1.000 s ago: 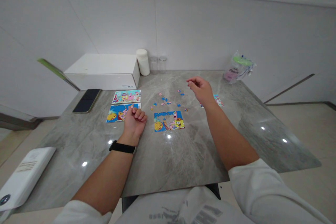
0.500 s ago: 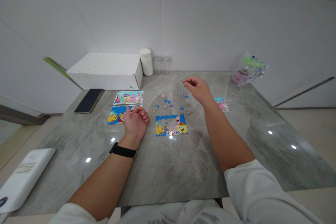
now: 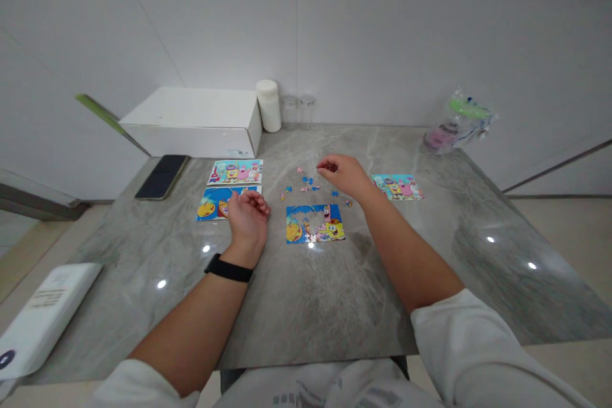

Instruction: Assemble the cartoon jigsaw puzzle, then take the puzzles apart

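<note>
A partly filled cartoon jigsaw puzzle (image 3: pixel 315 223) lies at the middle of the grey marble table (image 3: pixel 335 293). Several loose blue and pink pieces (image 3: pixel 302 183) are scattered just behind it. My right hand (image 3: pixel 345 175) hovers over those pieces, fingertips pinched together at its left; what they hold, if anything, is too small to make out. My left hand (image 3: pixel 248 213) rests on the table left of the puzzle with fingers curled loosely, nothing visible in them, its knuckles overlapping the lower of two picture cards (image 3: pixel 217 202).
A second card (image 3: pixel 236 172) and a third card (image 3: pixel 398 186) lie flat. A white box (image 3: pixel 191 122), white canister (image 3: pixel 268 106) and two glass jars (image 3: pixel 298 111) stand at the back. A dark phone (image 3: pixel 161 176) lies left, a white booklet (image 3: pixel 41 319) near left, a plastic bag (image 3: pixel 456 121) back right.
My right hand has drawn back and to the left, down over the loose pieces, uncovering the card at right. My left hand stays put. The camera has shifted slightly.
</note>
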`<control>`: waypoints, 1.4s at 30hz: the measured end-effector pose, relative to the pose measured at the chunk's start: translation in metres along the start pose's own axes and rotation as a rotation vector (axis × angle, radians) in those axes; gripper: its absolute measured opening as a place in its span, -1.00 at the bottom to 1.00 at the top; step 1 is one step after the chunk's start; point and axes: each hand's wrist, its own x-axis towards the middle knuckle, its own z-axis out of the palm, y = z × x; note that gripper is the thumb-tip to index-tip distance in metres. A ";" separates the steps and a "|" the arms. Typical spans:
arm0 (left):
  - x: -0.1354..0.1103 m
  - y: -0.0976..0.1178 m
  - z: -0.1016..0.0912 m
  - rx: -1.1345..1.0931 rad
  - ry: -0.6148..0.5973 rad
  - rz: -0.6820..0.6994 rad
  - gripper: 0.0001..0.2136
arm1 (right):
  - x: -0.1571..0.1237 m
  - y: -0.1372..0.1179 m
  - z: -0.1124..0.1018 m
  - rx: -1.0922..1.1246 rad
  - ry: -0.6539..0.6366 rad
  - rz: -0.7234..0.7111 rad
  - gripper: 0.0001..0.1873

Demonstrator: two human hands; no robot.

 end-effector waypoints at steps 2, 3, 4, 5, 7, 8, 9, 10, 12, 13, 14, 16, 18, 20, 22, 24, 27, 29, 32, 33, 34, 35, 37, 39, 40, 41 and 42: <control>0.000 -0.001 0.001 0.008 -0.003 0.012 -0.57 | 0.001 -0.014 0.016 -0.038 -0.078 -0.035 -0.84; 0.000 -0.002 0.002 0.011 -0.007 0.015 -0.57 | 0.003 -0.021 0.025 -0.071 -0.115 -0.057 -0.84; 0.000 -0.002 0.002 0.013 -0.010 0.016 -0.57 | 0.005 -0.027 0.034 -0.113 -0.161 -0.091 -0.82; 0.000 -0.002 0.003 0.013 -0.010 0.014 -0.57 | 0.009 -0.034 0.043 -0.161 -0.216 -0.121 -0.81; -0.001 -0.002 0.004 0.010 -0.007 0.002 -0.58 | 0.017 -0.044 0.057 -0.247 -0.312 -0.144 -0.76; 0.000 -0.001 0.004 0.006 -0.003 -0.004 -0.58 | 0.021 -0.049 0.062 -0.283 -0.352 -0.143 -0.74; 0.000 -0.001 0.004 0.001 0.000 -0.010 -0.57 | 0.024 -0.053 0.066 -0.312 -0.384 -0.138 -0.72; 0.000 0.000 0.005 -0.005 0.004 -0.014 -0.57 | 0.027 -0.056 0.070 -0.336 -0.410 -0.133 -0.71; 0.001 0.000 0.005 -0.014 0.008 -0.023 -0.59 | 0.030 -0.063 0.074 -0.370 -0.451 -0.123 -0.71; 0.001 0.001 0.005 -0.015 0.009 -0.027 -0.60 | 0.031 -0.065 0.075 -0.384 -0.468 -0.119 -0.72; 0.001 0.001 0.005 -0.015 0.008 -0.031 -0.61 | 0.031 -0.068 0.076 -0.397 -0.481 -0.112 -0.73; 0.002 0.001 0.005 -0.009 0.009 -0.036 -0.63 | 0.031 -0.072 0.078 -0.424 -0.489 -0.094 -0.76; 0.002 0.001 0.006 -0.002 0.010 -0.038 -0.64 | 0.031 -0.074 0.080 -0.441 -0.485 -0.087 -0.76; 0.002 0.001 0.006 0.005 0.004 -0.040 -0.64 | 0.031 -0.074 0.082 -0.438 -0.479 -0.088 -0.75; 0.000 0.002 0.008 0.014 -0.008 -0.042 -0.66 | 0.031 -0.071 0.082 -0.399 -0.461 -0.088 -0.76; -0.001 0.003 0.010 0.026 -0.018 -0.044 -0.67 | 0.031 -0.066 0.079 -0.325 -0.433 -0.093 -0.81; -0.004 0.002 0.013 0.080 -0.046 -0.040 -0.72 | 0.026 -0.055 0.067 -0.185 -0.399 -0.110 -0.87; -0.006 0.000 0.015 0.186 -0.072 -0.012 -0.81 | 0.019 -0.048 0.054 -0.097 -0.397 -0.093 -0.89; -0.012 -0.003 0.016 0.415 -0.114 0.088 -0.92 | 0.002 -0.036 0.030 0.023 -0.455 -0.025 -0.93; -0.014 -0.003 0.016 0.494 -0.144 0.143 -0.88 | -0.005 -0.033 0.023 0.056 -0.487 -0.013 -0.93; -0.017 -0.003 0.015 0.580 -0.188 0.206 -0.85 | -0.011 -0.029 0.017 0.085 -0.523 0.001 -0.94; -0.021 -0.002 0.015 0.673 -0.241 0.280 -0.82 | -0.017 -0.025 0.013 0.113 -0.557 0.015 -0.94; -0.030 -0.002 0.014 0.889 -0.355 0.428 -0.79 | -0.028 -0.018 0.009 0.164 -0.602 0.036 -0.93; -0.039 -0.004 0.012 1.102 -0.435 0.546 -0.75 | -0.034 -0.012 0.011 0.184 -0.631 0.044 -0.92; -0.043 -0.006 0.011 1.191 -0.477 0.575 -0.70 | -0.036 -0.009 0.013 0.181 -0.645 0.048 -0.92; -0.046 -0.009 0.010 1.268 -0.514 0.595 -0.66 | -0.037 -0.008 0.015 0.171 -0.659 0.052 -0.92; -0.049 -0.012 0.009 1.336 -0.545 0.611 -0.63 | -0.037 -0.008 0.017 0.159 -0.674 0.059 -0.93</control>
